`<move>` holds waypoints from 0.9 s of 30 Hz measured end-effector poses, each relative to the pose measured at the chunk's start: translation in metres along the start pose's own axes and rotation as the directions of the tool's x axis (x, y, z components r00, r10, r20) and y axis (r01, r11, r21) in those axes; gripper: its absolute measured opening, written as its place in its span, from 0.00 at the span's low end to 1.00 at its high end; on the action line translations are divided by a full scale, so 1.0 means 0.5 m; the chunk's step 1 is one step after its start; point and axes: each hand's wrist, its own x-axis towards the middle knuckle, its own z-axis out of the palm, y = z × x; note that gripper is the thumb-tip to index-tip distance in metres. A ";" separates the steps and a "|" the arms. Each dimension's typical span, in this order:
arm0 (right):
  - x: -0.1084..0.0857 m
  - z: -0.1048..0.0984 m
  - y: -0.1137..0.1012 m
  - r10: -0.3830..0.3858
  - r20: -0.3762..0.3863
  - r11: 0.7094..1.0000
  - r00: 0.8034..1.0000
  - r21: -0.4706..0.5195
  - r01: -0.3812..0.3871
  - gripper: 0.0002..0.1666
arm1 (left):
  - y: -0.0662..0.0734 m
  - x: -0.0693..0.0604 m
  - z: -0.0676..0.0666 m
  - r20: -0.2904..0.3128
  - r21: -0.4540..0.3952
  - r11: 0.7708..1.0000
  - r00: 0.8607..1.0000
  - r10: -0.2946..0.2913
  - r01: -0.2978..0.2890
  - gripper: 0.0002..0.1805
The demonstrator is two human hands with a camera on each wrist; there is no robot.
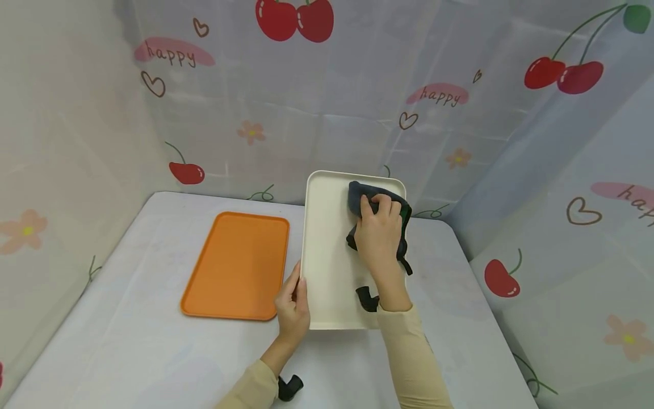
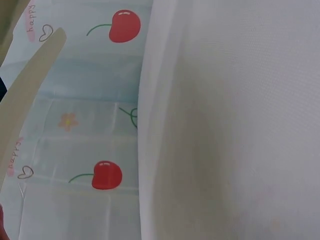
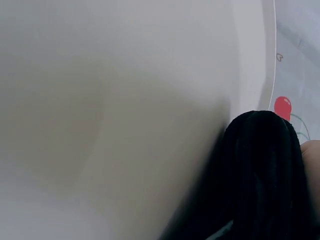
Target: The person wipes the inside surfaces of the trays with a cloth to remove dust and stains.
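My left hand (image 1: pixel 293 309) grips a cream-white tray (image 1: pixel 327 255) by its lower left edge, thumb on the near side. The tray is held tilted up above the table. Bunched dark cloth (image 1: pixel 357 199) lies against the tray's upper right part, and my right hand (image 1: pixel 379 230) holds it there with bent fingers. A strip of the cloth hangs over the tray's right edge. From the right wrist, the dark folded cloth (image 3: pixel 265 170) touches the tray's inner face (image 3: pixel 125 100) near its raised rim. The left wrist view has only a slice of the tray's edge (image 2: pixel 25 95).
An orange tray (image 1: pixel 237 267) lies flat on the white-covered table (image 1: pixel 153 352), left of the cream one. Printed curtains (image 1: pixel 317 125) with cherries and hearts stand behind the table and along both sides. Black wrist mounts (image 1: pixel 290 388) stick out from the sleeves.
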 end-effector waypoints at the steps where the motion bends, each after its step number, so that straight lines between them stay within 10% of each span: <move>1: -0.001 0.000 0.003 0.009 0.003 1.000 1.000 -0.003 -0.009 0.22 | 0.000 0.000 0.000 -0.003 -0.002 1.000 1.000 0.003 -0.003 0.19; 18: -0.010 -0.008 0.072 0.301 0.042 0.953 0.953 -0.054 -0.299 0.20 | -0.068 -0.031 0.010 -0.006 -0.068 0.997 0.999 -0.036 0.035 0.21; 27: -0.016 -0.004 0.074 0.311 0.081 0.950 0.947 -0.046 -0.308 0.20 | -0.064 -0.030 0.005 0.040 -0.104 0.992 0.997 -0.065 0.069 0.21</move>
